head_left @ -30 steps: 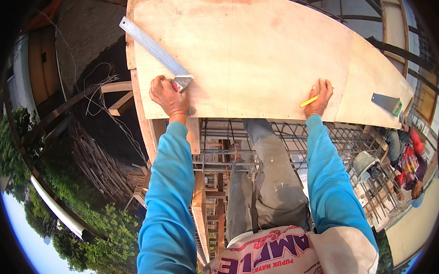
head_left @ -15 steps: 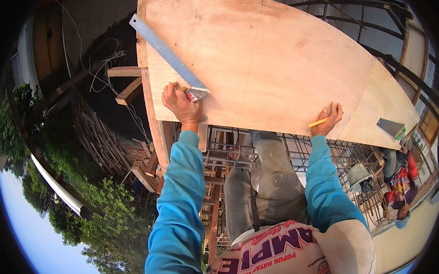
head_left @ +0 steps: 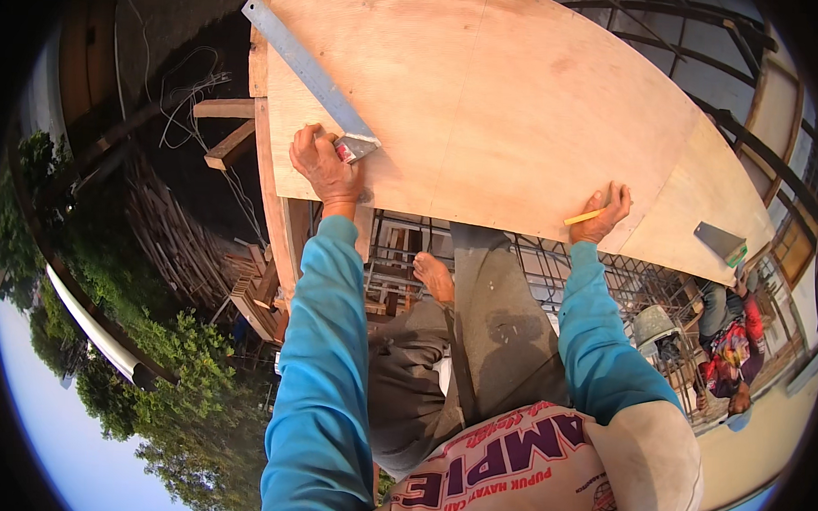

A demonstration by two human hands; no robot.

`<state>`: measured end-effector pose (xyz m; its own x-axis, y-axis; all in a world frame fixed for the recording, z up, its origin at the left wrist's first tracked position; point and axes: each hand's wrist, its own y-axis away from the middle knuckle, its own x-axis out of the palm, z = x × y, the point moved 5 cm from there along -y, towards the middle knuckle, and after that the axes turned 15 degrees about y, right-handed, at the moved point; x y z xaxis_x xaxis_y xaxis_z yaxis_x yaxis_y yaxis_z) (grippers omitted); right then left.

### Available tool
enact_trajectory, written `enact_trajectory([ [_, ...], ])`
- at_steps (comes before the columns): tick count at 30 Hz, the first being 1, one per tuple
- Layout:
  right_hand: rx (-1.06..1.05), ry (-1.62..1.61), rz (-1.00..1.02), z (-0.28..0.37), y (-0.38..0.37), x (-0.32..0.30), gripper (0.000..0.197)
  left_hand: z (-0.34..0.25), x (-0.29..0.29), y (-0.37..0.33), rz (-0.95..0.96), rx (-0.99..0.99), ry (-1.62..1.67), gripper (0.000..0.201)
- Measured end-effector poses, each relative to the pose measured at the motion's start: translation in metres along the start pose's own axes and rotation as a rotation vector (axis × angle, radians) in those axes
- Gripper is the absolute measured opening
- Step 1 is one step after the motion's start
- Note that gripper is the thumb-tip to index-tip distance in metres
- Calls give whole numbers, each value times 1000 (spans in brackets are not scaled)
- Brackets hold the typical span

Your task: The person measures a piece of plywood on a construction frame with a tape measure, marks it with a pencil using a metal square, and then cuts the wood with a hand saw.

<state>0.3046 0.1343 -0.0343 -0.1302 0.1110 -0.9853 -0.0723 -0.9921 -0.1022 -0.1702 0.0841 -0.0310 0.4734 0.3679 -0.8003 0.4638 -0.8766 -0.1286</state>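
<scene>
A large plywood sheet point(head_left: 522, 106) with a curved far edge spreads out before me. My left hand point(head_left: 326, 170) is closed round the stock of a try square point(head_left: 312, 67), near the sheet's left front corner. The square's grey blade lies slantwise on the wood, pointing up and left. My right hand point(head_left: 600, 215) rests at the sheet's front edge, with a yellow pencil point(head_left: 584, 217) held between its fingers. The pencil points left. Farther right, a handsaw point(head_left: 721, 242) with a green handle shows at the narrow end of the sheet.
Steel rebar mesh point(head_left: 534, 273) shows below the front edge. My bare foot point(head_left: 435, 276) is among timber and bars. A co-worker in red point(head_left: 734, 352) is at the right, one hand close to the saw. Wooden beams point(head_left: 228, 146) and loose wire point(head_left: 193, 113) lie left.
My legs have shifted, and a bare foot now shows below the sheet. The view has moved a little, so sheet and hands appear slightly higher and farther left. Both grips are unchanged.
</scene>
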Motion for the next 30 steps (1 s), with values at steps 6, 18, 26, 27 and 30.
enact_trajectory([
  [6,24,-63,36,3,0,-1,40,8,-2,9,24,6,-39,36],
  [18,23,2,25,-6,-1,1,39,12,3,11,41,-30,-7,36],
  [26,1,-51,-8,-10,3,5,36,10,4,11,15,-27,54,33],
  [27,-1,-58,0,-10,5,6,35,14,3,14,14,-22,64,32],
  [30,-13,-64,6,-6,5,5,34,24,2,16,11,8,185,33],
])
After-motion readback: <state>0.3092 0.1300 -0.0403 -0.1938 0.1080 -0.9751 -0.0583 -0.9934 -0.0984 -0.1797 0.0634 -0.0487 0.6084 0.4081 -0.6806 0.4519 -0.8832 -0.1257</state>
